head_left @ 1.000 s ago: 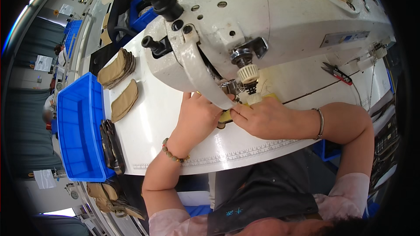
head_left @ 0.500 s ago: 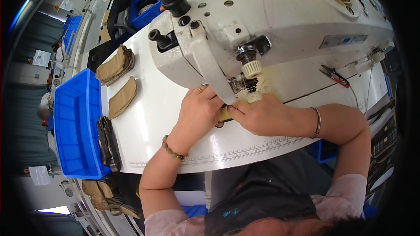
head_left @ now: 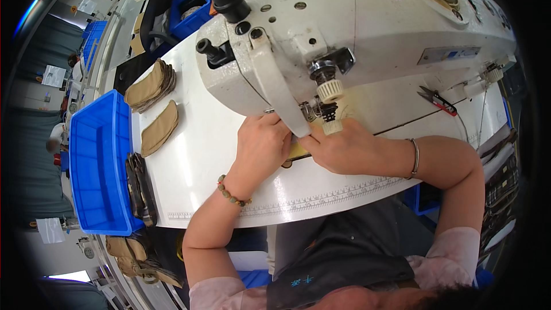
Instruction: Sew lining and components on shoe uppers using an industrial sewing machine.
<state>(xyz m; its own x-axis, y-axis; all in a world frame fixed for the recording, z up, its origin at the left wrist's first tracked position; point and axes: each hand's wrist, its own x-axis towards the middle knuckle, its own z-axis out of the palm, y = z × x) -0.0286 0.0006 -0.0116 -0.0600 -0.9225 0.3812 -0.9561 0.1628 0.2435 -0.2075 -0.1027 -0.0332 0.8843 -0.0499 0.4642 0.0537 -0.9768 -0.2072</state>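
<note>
Both my hands are at the needle area of a white sewing machine (head_left: 390, 40), partly behind its curved front lever (head_left: 275, 83). My left hand (head_left: 261, 146) lies left of the lever, its fingers bent and pressed in toward the needle. From the other side my right hand (head_left: 344, 149) meets it, thumb and fingers pinched close beneath the white knurled knob (head_left: 330, 90). The fingertips nearly touch, and whatever they grip is hidden. A yellowish strip (head_left: 298, 151) shows on the machine bed just below them.
To the left lie a tan fabric piece (head_left: 159, 129) and a stack of similar pieces (head_left: 150, 87). A blue bin (head_left: 103, 163) stands beyond the table's left edge, dark folded pieces (head_left: 141, 189) beside it. Red-handled thread snips (head_left: 438, 101) rest at right. A ruler (head_left: 315, 200) follows the front edge.
My hands stay at the needle area with only slight shifts of the fingers. A small dark bit that showed between the fingertips is now out of sight.
</note>
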